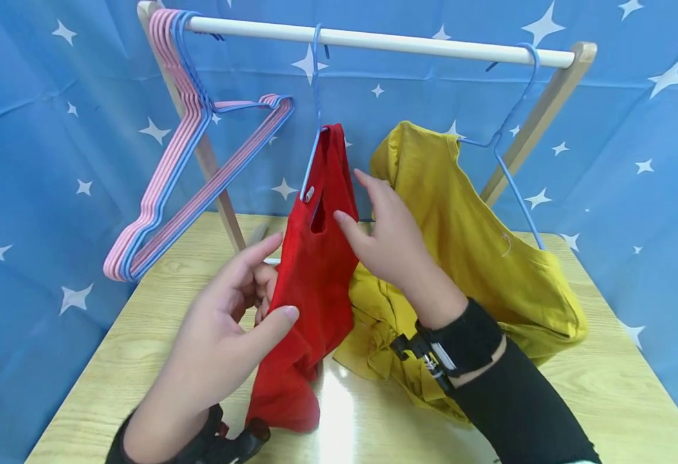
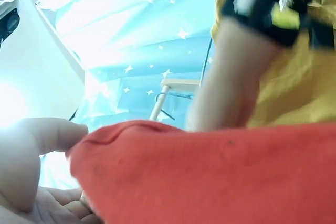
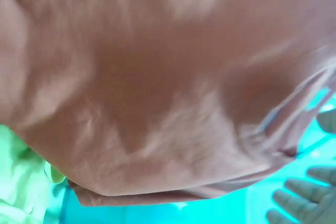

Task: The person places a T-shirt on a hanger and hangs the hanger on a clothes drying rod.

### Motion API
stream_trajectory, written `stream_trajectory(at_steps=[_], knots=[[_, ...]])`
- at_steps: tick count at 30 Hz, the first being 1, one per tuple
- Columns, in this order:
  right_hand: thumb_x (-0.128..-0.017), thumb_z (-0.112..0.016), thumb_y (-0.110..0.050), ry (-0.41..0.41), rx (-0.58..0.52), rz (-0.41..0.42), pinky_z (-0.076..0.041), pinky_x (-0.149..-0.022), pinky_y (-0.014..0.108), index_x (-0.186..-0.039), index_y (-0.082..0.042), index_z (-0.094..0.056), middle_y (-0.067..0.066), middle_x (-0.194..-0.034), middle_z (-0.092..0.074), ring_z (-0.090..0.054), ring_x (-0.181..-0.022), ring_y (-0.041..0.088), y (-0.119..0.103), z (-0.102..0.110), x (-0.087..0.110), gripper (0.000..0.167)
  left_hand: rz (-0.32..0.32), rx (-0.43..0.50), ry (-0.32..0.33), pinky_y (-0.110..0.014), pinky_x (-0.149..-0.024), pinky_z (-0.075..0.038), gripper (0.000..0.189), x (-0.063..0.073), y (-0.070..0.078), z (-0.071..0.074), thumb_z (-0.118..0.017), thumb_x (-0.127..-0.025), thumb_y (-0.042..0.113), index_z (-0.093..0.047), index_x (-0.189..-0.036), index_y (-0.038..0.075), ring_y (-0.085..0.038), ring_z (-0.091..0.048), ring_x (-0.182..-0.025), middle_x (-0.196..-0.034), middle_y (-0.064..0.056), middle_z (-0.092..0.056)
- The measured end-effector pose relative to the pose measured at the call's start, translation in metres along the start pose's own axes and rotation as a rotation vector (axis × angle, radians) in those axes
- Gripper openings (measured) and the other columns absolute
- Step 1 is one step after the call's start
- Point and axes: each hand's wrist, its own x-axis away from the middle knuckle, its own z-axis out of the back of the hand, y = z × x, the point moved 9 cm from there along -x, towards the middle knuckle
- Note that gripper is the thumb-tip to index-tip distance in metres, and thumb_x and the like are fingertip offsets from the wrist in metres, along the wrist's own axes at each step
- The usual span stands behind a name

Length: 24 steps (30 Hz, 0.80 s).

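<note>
A red garment (image 1: pixel 316 270) with a neck opening hangs from a blue hanger (image 1: pixel 317 84) on the rack's rod. My left hand (image 1: pixel 223 322) is at the garment's left edge, its thumb in front of the cloth and other fingers partly hidden behind. In the left wrist view, the thumb touches the edge of the red cloth (image 2: pixel 210 177). Above the garment's right side is my right hand (image 1: pixel 385 232), with index finger and thumb extended and apart. The right wrist view shows spread fingers (image 3: pixel 299 198) beside the cloth (image 3: pixel 157 77), which looks brownish there.
A yellow garment (image 1: pixel 432 180) hangs on another blue hanger (image 1: pixel 515 167) at right, its lower part lying on the wooden table (image 1: pixel 606 386). Several pink and blue hangers (image 1: pixel 171 154) hang at the rod's left end. A starry blue curtain (image 1: pixel 55 193) stands behind.
</note>
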Motion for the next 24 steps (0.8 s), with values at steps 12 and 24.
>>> stream_trajectory(at_steps=[12,24], knots=[[-0.099,-0.065,-0.048,-0.105,0.163,-0.027,-0.033,-0.116,0.055,-0.163,-0.016,-0.026,0.004,-0.164,-0.033,-0.032,-0.149,0.027,0.011,0.001,0.09,0.082,-0.074,0.092,-0.173,-0.032,-0.083,-0.059,0.046,0.014,-0.027,-0.015,-0.064,-0.096,-0.004,-0.06,-0.139,0.011,-0.021,-0.067,-0.097,-0.11,-0.002,-0.067],[-0.103,-0.054,-0.055,-0.037,0.246,-0.143,-0.028,-0.116,0.062,-0.165,-0.011,-0.016,0.01,-0.169,-0.02,-0.022,-0.153,0.035,0.045,0.007,0.145,0.085,-0.026,-0.447,-0.017,-0.047,-0.096,-0.053,0.041,0.036,-0.074,-0.009,-0.066,-0.1,0.019,-0.061,-0.141,0.013,-0.019,-0.063,-0.119,-0.135,0.002,-0.064]])
